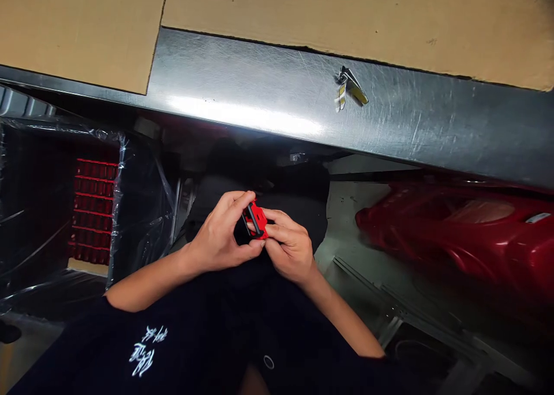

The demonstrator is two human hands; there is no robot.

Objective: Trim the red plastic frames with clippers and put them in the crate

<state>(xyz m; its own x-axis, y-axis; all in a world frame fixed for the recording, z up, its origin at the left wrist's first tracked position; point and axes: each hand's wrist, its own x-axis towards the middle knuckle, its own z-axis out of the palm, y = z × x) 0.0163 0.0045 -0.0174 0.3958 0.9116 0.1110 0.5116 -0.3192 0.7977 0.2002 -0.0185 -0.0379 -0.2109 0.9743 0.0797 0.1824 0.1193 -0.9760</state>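
Observation:
Both my hands meet over my lap, below the edge of a steel table. My left hand (220, 233) and my right hand (288, 242) pinch the same small red and black plastic part (256, 219) between thumbs and fingers. The part is held upright between the two hands, its lower end hidden by my fingers. My dark shirt (173, 337) fills the bottom of the view.
A scratched steel table (268, 94) spans the top, partly covered by cardboard sheets (329, 14). A small black and yellow clip (350, 86) lies on the steel. A plastic-lined crate with rows of red parts (93, 210) stands at the left. A glossy red bag (467, 233) sits at the right.

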